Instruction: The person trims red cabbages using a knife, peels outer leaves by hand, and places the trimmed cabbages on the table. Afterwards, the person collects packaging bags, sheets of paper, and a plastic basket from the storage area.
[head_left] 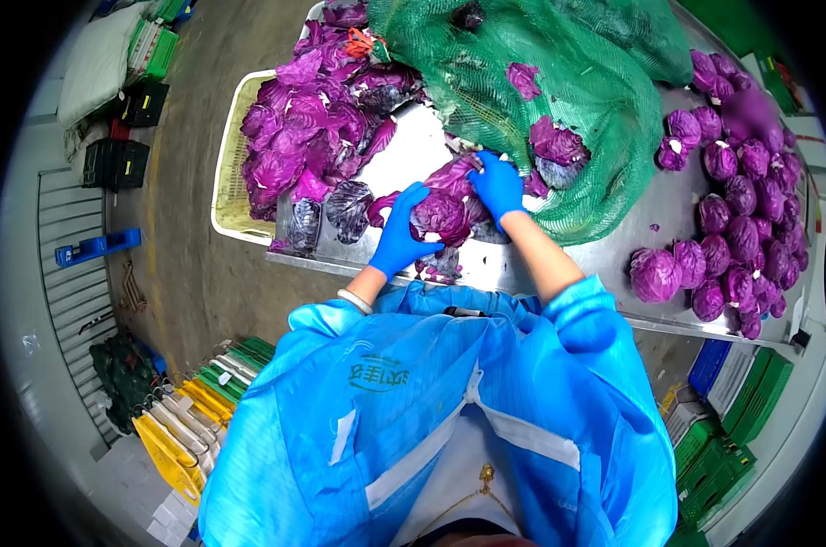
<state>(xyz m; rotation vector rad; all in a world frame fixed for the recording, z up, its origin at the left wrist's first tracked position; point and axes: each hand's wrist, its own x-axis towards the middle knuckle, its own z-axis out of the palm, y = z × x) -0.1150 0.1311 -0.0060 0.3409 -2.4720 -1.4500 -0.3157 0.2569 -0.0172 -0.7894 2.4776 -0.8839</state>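
A red cabbage (438,217) with loose outer leaves rests on the metal table (595,264) in front of me. My left hand (402,239), in a blue glove, grips it from the left, thumb along the near side. At its far right edge my gloved right hand (500,187) has its fingers closed on an outer leaf (454,176). Dark leaf scraps (440,264) lie just below the cabbage. Beside my right hand, a green mesh sack (604,128) spreads over the table, with another cabbage (559,150) on it.
A pale yellow crate (223,182) at the left is heaped with purple leaves (290,137). Many peeled red cabbages (741,242) are piled at the table's right end. Stacked green crates (718,474) stand below right, yellow and white ones (171,438) below left.
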